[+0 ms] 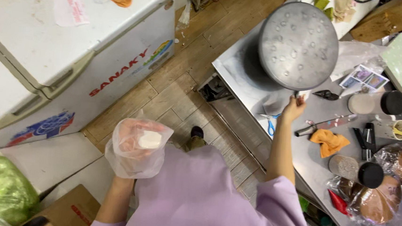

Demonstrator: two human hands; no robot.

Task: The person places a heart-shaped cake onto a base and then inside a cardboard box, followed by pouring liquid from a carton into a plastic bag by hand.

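Wooden floor ran between a white chest freezer (pixel 64 47) and a steel surface (pixel 241 73). Left hand (pixel 135 144), inside a clear plastic bag (pixel 131 165), was cupped loosely around a small white block (pixel 150 139). Right hand (pixel 294 107) had its grip closed on the handle of a dark round pan (pixel 298 45), tipped up, underside toward camera, long axis running from the handle away from the body. Better kept level over the surface.

A wood-plank floor (pixel 174 92) runs between white chest freezers (pixel 74 38) and a steel table (pixel 241 73).
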